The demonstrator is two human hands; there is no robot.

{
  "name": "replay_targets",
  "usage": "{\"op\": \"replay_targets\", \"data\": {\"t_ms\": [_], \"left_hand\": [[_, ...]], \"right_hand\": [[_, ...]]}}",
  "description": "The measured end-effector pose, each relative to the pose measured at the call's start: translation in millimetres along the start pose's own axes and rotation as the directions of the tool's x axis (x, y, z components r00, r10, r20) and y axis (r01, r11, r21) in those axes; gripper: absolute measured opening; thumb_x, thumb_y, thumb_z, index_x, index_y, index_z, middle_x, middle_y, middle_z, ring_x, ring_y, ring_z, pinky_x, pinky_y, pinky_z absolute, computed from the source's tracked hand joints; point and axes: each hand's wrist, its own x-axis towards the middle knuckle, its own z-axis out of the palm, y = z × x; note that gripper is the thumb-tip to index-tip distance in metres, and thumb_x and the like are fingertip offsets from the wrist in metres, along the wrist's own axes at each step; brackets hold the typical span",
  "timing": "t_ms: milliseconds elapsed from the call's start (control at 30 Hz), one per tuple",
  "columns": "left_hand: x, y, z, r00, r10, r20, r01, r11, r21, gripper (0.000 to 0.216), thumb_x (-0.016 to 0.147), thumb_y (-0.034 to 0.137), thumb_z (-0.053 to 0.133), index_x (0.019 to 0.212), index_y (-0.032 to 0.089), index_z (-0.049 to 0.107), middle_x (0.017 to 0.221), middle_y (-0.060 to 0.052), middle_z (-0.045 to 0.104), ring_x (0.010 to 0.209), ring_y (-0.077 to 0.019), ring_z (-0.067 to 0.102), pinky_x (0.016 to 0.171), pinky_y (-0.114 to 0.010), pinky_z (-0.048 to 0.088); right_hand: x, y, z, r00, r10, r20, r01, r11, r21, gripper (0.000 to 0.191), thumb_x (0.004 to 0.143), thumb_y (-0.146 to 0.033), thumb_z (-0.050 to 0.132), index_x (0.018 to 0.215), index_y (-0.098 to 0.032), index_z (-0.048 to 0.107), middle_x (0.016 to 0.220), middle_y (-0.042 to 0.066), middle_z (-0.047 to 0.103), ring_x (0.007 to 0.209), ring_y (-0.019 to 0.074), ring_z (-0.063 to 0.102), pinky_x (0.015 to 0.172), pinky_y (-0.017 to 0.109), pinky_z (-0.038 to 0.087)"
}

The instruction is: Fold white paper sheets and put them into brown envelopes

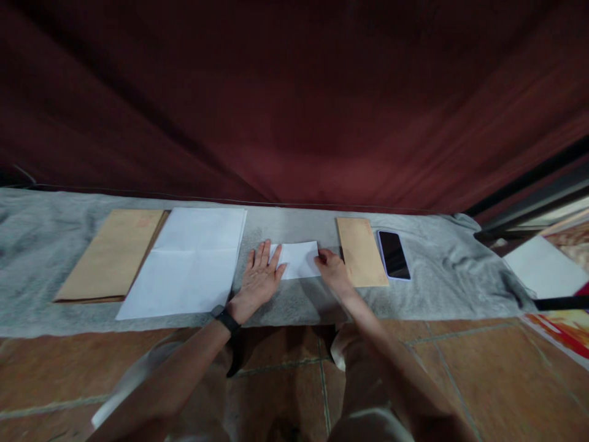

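Note:
A small folded white paper point(300, 259) lies on a grey cloth point(285, 301) spread on the floor. My left hand point(258, 279) lies flat with fingers spread, its fingertips pressing the paper's left end. My right hand point(332, 269) is at the paper's right edge, fingers curled and pinching that edge. A black watch sits on my left wrist.
A stack of white sheets point(188, 261) lies left of my hands, with a large brown envelope point(113, 253) beside it. Right of my hands lie a small brown envelope point(361, 252) and a dark phone point(394, 254). A dark red curtain point(294, 104) hangs behind. Tiled floor is in front.

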Motion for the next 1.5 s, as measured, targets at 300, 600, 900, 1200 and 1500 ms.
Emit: {"op": "replay_targets", "data": {"t_ms": [300,600,900,1200,1500], "left_hand": [[5.2,2.5,-8.9,0.999,-0.013,0.042,0.014,0.999,-0.029,0.062,0.104,0.048,0.032,0.154,0.013,0.04,0.163,-0.021,0.031,0.152,-0.0348,0.029,0.122,-0.057,0.023],[23.3,-11.6,-4.2,0.984,-0.143,-0.106,0.091,0.918,-0.386,0.062,0.098,0.041,0.046,0.152,0.012,0.036,0.151,-0.019,0.05,0.137,-0.0286,0.051,0.111,-0.044,0.046],[34.1,-25.9,7.2,0.938,-0.338,0.075,0.269,0.575,-0.773,0.078,0.082,0.016,0.059,0.156,0.016,0.031,0.109,-0.009,0.071,0.086,-0.0194,0.069,0.08,-0.035,0.058],[36.2,-24.4,1.2,0.939,-0.315,0.142,0.292,0.503,-0.814,0.089,0.077,0.008,0.06,0.159,0.016,0.027,0.074,0.003,0.063,0.066,-0.017,0.061,0.073,-0.032,0.054],[34.4,-22.2,-2.9,0.943,-0.316,0.109,0.282,0.578,-0.765,0.084,0.079,0.011,0.06,0.158,0.017,0.031,0.082,0.001,0.066,0.072,-0.0165,0.063,0.076,-0.031,0.053]], "right_hand": [[9.5,8.1,-1.9,0.984,0.025,0.176,-0.072,0.961,0.267,0.016,0.087,-0.023,0.06,0.079,-0.018,0.072,0.067,0.0,0.069,0.061,0.0153,0.066,0.056,0.021,0.047],[8.7,11.5,-5.7,0.952,0.044,0.303,-0.194,0.854,0.482,0.018,0.084,-0.021,0.056,0.067,-0.019,0.061,0.057,-0.004,0.059,0.052,0.0113,0.059,0.05,0.019,0.049],[3.0,2.9,-14.7,0.93,0.067,0.361,-0.284,0.754,0.593,0.014,0.079,-0.028,0.062,0.069,-0.019,0.061,0.058,-0.004,0.057,0.056,0.0112,0.056,0.053,0.021,0.051],[5.2,-0.3,-13.9,0.928,0.096,0.36,-0.305,0.752,0.585,0.018,0.083,-0.033,0.057,0.072,-0.019,0.061,0.057,-0.005,0.053,0.052,0.0107,0.053,0.047,0.019,0.044],[8.3,2.7,-6.2,0.95,0.105,0.296,-0.229,0.876,0.425,0.02,0.086,-0.027,0.055,0.072,-0.018,0.065,0.055,-0.004,0.057,0.051,0.012,0.057,0.051,0.02,0.042]]}}
